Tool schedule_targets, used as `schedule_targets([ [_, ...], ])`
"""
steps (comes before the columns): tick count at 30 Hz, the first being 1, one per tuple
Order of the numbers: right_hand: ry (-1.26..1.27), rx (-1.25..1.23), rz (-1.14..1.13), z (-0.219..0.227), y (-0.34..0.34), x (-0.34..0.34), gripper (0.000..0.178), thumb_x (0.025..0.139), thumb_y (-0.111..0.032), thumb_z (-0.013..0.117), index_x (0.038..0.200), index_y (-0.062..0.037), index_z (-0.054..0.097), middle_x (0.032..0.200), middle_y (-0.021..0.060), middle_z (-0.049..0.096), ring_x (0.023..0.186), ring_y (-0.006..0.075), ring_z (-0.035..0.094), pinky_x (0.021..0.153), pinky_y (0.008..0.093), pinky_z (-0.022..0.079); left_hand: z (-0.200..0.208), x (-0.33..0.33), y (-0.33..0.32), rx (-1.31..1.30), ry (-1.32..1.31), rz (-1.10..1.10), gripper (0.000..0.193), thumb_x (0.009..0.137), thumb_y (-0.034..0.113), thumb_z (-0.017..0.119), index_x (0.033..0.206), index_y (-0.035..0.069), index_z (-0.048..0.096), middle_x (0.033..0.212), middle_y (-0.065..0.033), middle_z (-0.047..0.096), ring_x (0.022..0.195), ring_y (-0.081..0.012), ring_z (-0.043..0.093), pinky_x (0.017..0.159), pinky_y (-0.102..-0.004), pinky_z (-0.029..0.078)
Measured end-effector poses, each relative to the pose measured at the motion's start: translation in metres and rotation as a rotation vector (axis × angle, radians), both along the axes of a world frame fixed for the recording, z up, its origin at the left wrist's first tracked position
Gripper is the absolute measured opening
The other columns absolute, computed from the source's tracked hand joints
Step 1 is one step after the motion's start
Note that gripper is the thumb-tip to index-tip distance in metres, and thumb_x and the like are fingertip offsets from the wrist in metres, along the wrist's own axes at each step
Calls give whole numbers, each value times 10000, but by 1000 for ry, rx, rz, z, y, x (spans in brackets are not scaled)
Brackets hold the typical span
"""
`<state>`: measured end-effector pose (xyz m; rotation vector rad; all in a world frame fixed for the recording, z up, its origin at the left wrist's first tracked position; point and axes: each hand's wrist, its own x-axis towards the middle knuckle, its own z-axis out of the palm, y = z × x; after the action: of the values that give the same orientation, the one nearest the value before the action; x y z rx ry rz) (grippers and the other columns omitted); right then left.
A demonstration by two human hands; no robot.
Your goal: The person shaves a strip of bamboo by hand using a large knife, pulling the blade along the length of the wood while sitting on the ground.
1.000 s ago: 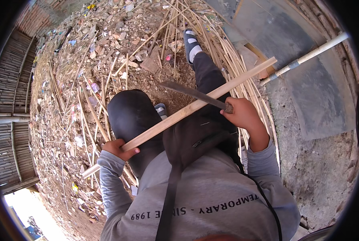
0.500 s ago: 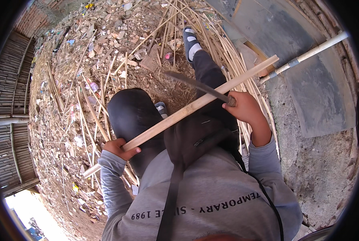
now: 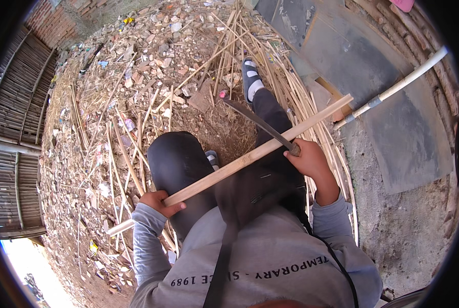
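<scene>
A long pale bamboo strip [image 3: 229, 169] lies slantwise across my lap and thighs, its far end up to the right. My left hand [image 3: 161, 204] is closed around the strip near its lower left end, thumb along the top. My right hand [image 3: 311, 160] grips the short handle of a long dark-bladed knife [image 3: 259, 122]. The blade crosses over the strip and points up and left, its tip above the ground between my legs. Whether the edge touches the strip I cannot tell.
Bamboo strips [image 3: 296, 84] lie in a bundle beside my outstretched leg. More sticks [image 3: 117, 164] rest on rubble ground at left. To the right are dark flat sheets [image 3: 411, 138] and a pale pole [image 3: 398, 87]. A bamboo wall [image 3: 19, 102] stands far left.
The whole view has shifted, with the scene sitting lower in it. The knife blade now slants more steeply across the strip. Both hands keep their holds.
</scene>
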<state>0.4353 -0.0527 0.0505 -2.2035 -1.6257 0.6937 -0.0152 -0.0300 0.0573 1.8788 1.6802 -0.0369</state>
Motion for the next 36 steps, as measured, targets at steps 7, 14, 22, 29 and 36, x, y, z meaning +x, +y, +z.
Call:
schedule_targets([
  [7,-50,6,154,3,-11,-10,309,798,-336,779,810,-64,633,689,182,626,714,419,634,634,497,471,-4,-2,3,18,53,-49,681,594,638,866,772,0,712,614,-154,633,616,-321,676,621,-401,527],
  [14,11,115,-91,-10,-10,8,332,804,-329,779,808,-36,625,716,202,645,738,435,642,640,492,484,4,1,-1,3,17,13,679,597,660,853,764,17,713,616,-144,636,624,-315,677,631,-397,529],
  [22,25,53,131,-5,-17,-14,315,798,-349,785,827,-69,643,703,170,643,718,399,649,636,481,490,-6,-5,0,20,-18,-34,629,636,613,875,762,19,712,584,-119,608,557,-257,618,571,-374,498],
  [29,39,138,-24,-17,-17,-5,305,808,-331,782,829,-62,640,712,173,646,718,410,645,631,487,487,-11,-6,-3,71,-20,-33,635,632,615,875,736,14,702,572,-123,596,550,-263,615,571,-380,497],
  [36,31,121,92,-15,-24,-1,305,802,-322,788,813,-55,641,695,176,640,700,408,643,625,487,485,-10,-8,-1,39,2,-48,635,632,616,874,734,14,699,577,-131,603,554,-270,620,573,-383,498],
])
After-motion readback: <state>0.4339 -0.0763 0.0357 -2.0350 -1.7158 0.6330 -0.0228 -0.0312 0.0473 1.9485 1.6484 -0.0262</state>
